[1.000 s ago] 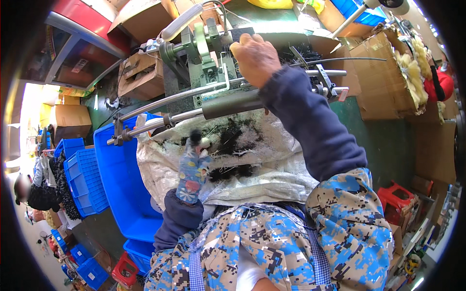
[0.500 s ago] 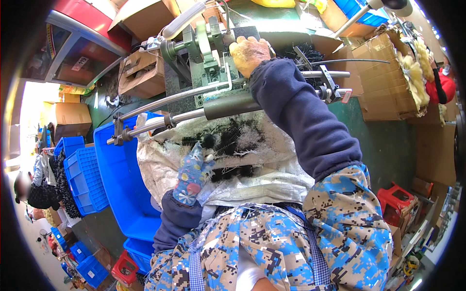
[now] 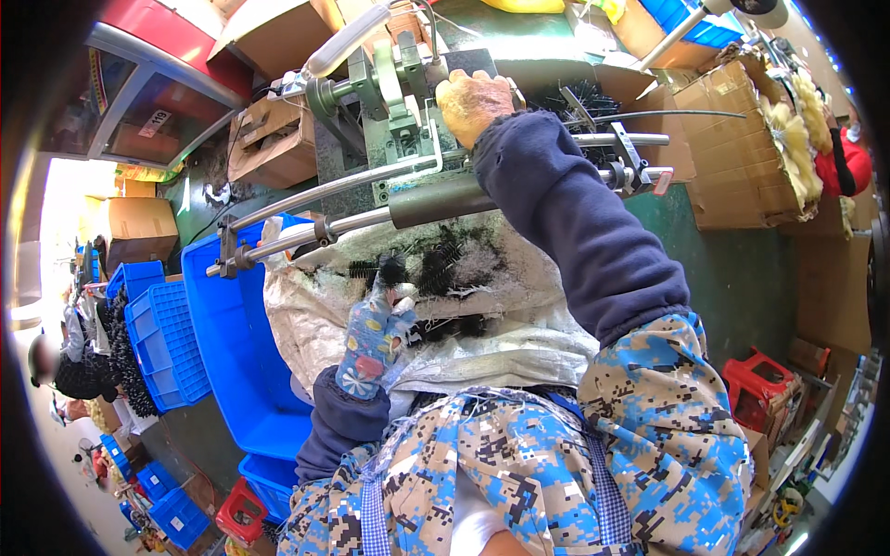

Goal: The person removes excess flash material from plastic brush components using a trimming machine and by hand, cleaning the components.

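Note:
My left hand [image 3: 380,317], in a blue patterned glove with whitish fingertips, is at the cloth over my lap. Its fingers close on a small black-bristled brush [image 3: 392,268]; the exact grip is partly hidden. More black brushes [image 3: 447,264] lie on the dirty white sack cloth [image 3: 519,306]. My right hand [image 3: 475,107], in a stained yellowish glove, is curled into a fist on the bench machine [image 3: 394,93], right of its pale green wheel. What it grips is hidden beneath the fingers. A dark roller on a steel bar [image 3: 440,201] runs below that wrist.
A large blue bin [image 3: 236,343] stands left of my lap, with blue crates [image 3: 167,343] beyond. At the right are a cardboard box [image 3: 737,153] with pale brushes and a red stool [image 3: 756,385]. A thin dark rod [image 3: 677,114] sticks out rightward. Other people are at both sides.
My left hand has moved slightly up and right to the small black brush, which has shifted a little left. My right hand stays on the machine, nearly still.

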A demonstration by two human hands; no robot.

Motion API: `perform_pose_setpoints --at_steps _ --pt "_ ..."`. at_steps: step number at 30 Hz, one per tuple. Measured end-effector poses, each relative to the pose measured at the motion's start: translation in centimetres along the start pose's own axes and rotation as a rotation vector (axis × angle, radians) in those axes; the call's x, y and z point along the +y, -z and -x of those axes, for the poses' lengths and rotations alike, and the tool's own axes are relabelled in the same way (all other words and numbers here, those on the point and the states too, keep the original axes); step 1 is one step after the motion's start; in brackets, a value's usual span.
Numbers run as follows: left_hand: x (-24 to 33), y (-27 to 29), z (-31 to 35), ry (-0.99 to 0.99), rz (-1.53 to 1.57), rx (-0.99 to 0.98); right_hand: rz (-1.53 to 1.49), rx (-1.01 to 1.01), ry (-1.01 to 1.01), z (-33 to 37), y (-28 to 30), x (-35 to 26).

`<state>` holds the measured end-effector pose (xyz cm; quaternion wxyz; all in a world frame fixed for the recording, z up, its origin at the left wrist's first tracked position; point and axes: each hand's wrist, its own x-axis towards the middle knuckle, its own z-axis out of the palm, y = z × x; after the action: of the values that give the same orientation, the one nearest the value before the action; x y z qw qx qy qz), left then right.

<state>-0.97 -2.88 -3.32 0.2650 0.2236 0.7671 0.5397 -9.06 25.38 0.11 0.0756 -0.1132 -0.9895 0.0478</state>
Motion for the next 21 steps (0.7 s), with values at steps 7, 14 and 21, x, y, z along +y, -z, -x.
perform_pose_setpoints --at_steps 7,14,21 --pt "0.9 -0.3 -0.1 0.348 0.378 0.036 -0.034 -0.028 0.005 -0.5 -0.6 0.2" --pt "-0.1 -0.1 0.0 0.435 0.524 0.035 -0.131 -0.117 0.006 -1.4 -1.1 0.4" --pt "0.7 -0.9 0.4 0.127 0.144 -0.021 0.044 -0.019 -0.141 0.3 -0.4 1.1"
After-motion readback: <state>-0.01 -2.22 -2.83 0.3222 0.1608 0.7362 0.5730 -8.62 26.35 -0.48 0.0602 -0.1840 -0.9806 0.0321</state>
